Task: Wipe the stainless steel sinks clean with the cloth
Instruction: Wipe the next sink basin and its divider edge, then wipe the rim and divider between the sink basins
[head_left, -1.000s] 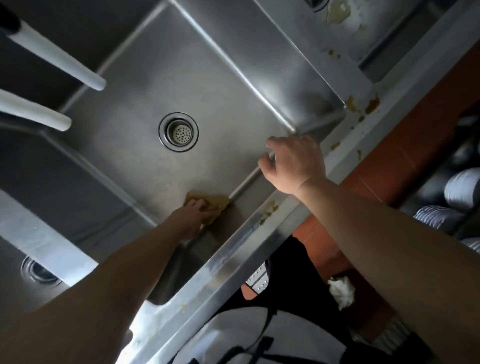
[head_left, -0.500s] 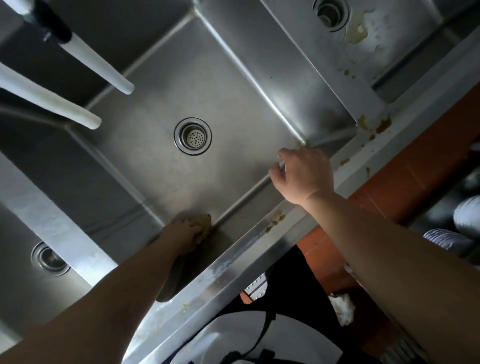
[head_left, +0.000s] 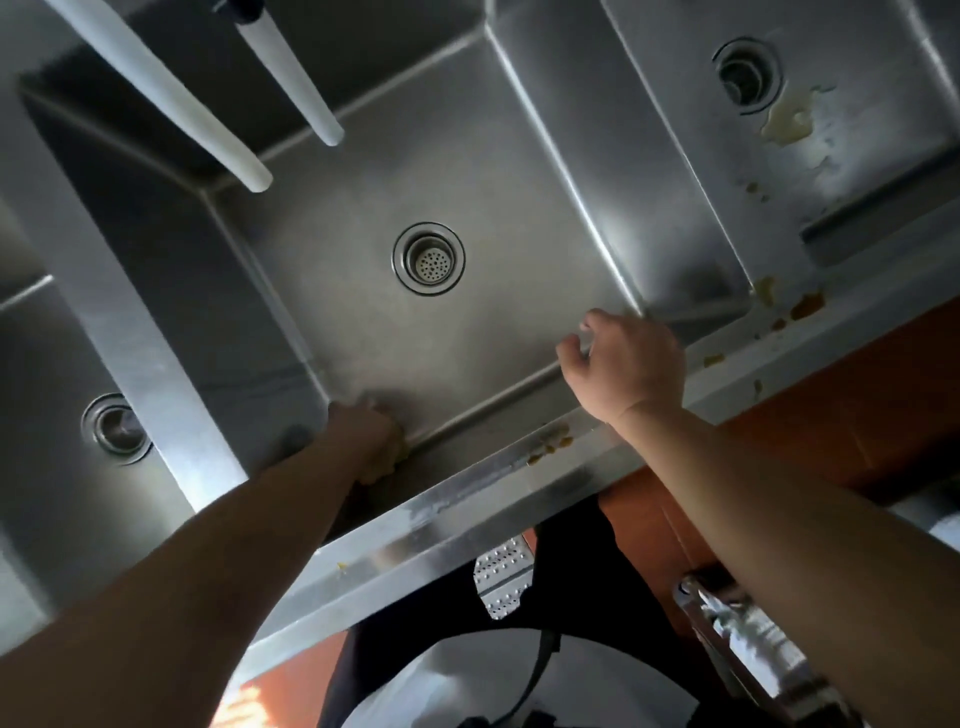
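Yellow cloth (head_left: 383, 464) moved left, left hand (head_left: 363, 431) pressing

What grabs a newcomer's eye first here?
The left hand pressing a yellow cloth into the near corner of the middle stainless steel sink. Then the brownish food smears on the front rim, and the pale residue beside the right basin's drain.
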